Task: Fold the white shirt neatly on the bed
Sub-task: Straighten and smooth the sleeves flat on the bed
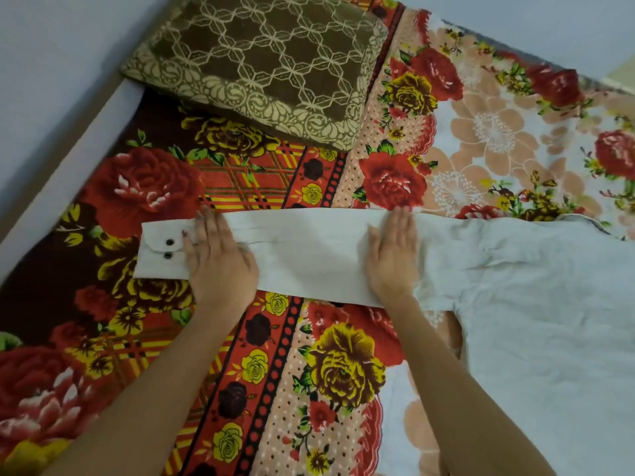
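Leftward runs the sleeve (309,255); shirt (549,321) perhaps face-down.

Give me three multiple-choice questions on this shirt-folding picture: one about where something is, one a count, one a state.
1. Where is the pillow?
A. on the floor
B. on a chair
C. beyond the sleeve

2. How many dark buttons show on the cuff?
A. one
B. two
C. four

3. How do the left hand and right hand lie?
A. flat on the sleeve
B. curled round a hanger
C. raised in the air

Answers:
1 C: the pillow lies farther from the person than the sleeve.
2 B: two buttons sit one below the other on the cuff.
3 A: both palms rest on the sleeve with fingers straight.
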